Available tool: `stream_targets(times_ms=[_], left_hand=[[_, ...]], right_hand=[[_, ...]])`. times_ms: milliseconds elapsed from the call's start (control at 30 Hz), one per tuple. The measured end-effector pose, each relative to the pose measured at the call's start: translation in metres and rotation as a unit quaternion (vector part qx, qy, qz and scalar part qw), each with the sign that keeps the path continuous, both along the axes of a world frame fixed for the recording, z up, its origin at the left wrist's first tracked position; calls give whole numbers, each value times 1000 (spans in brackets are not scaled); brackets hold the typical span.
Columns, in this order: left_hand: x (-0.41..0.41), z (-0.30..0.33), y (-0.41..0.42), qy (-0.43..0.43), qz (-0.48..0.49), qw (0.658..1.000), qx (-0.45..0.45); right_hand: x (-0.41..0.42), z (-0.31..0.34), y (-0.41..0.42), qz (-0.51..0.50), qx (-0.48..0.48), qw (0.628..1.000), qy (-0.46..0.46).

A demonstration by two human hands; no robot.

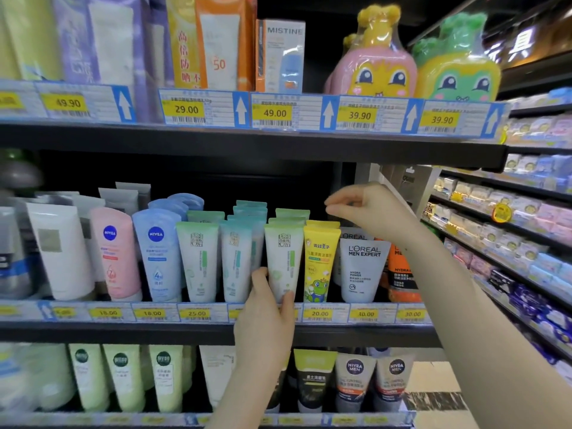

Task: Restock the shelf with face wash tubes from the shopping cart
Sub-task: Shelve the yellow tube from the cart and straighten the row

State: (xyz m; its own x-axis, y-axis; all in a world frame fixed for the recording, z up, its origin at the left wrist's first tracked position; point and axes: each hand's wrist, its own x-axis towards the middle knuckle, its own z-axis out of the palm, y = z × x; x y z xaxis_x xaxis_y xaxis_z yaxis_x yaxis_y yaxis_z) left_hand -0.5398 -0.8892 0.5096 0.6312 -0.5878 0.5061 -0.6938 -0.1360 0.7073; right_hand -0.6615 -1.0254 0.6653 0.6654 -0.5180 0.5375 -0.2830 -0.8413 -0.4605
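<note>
Head view: left hand (264,314) clasping front green tube (283,261) on shelf (185,331) to square it up, right hand (368,212) loosely pinched above yellow tubes (318,258), gripping nothing.

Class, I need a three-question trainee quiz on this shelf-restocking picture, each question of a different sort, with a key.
1. True or false: the left hand grips the green-topped tube at the front of its row.
2. Multiple choice: the yellow frog tube stands directly beside which tube? A) pink Nivea B) L'Oreal Men Expert tube C) Mistine box
3. Fill in: the right hand hovers above the L'Oreal row holding ____.

Key: 1 true; 2 B; 3 nothing
</note>
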Motion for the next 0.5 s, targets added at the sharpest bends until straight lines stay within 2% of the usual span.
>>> stream_targets(times_ms=[67,200,500], left_hand=[[1,0,1,7,-4,1000,-2],[2,1,0,1,-9,1000,6],[1,0,-1,0,-7,1000,12]], right_hand=[[-1,6,13,27,5,999,24],[2,2,21,21,-7,990,140],[-3,4,15,7,-7,985,173]])
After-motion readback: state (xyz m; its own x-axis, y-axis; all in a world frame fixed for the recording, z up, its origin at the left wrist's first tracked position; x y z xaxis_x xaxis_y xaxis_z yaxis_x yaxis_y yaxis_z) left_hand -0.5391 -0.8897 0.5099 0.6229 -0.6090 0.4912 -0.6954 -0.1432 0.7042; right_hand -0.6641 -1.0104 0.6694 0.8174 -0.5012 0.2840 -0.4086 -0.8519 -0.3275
